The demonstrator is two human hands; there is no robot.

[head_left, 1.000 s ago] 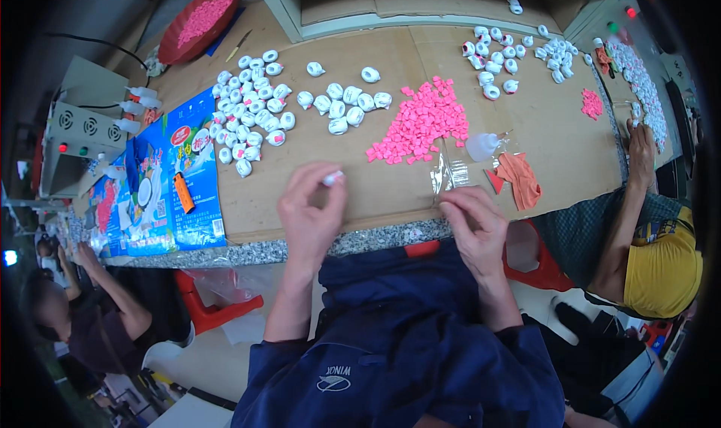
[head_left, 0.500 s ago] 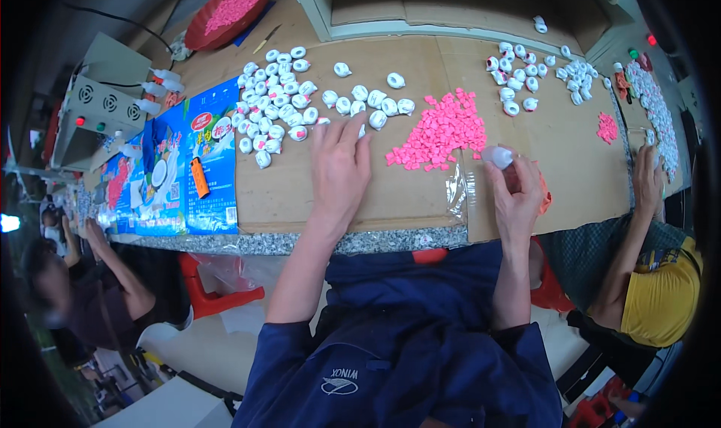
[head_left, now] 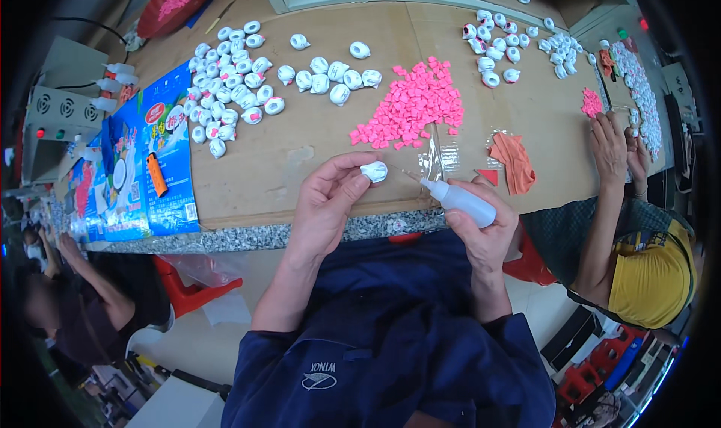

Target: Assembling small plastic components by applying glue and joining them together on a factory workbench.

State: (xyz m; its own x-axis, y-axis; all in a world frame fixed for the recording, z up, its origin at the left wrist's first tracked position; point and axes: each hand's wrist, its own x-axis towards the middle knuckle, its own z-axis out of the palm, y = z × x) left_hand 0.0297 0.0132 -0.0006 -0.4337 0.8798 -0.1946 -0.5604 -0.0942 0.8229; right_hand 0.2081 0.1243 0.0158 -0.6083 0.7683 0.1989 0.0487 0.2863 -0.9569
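My left hand (head_left: 324, 210) pinches a small rounded white piece (head_left: 374, 172) with dark marks between thumb and fingers, above the table's front edge. In my right hand (head_left: 487, 236) is a translucent white squeeze bottle (head_left: 467, 204), tilted, its thin needle tip pointing left toward the white piece. A small gap separates tip and piece. Beyond my hands lies a heap of small flat pink pieces (head_left: 420, 105). Similar white pieces stand in a loose group (head_left: 323, 75) and a denser cluster (head_left: 233, 75) to the left, some with pink showing.
An orange cloth (head_left: 517, 161) lies right of the pink heap. More white pieces (head_left: 496, 48) stand at far right. On the left are a blue printed sheet (head_left: 176, 180) with an orange lighter-like object (head_left: 156, 174), and a red bowl (head_left: 155, 16). A co-worker's hands (head_left: 610, 146) work at right.
My left hand has drawn back from the white pieces with one in its fingers. My right hand has brought the bottle left and nearer me, turning its tip toward the piece. The view has shifted.
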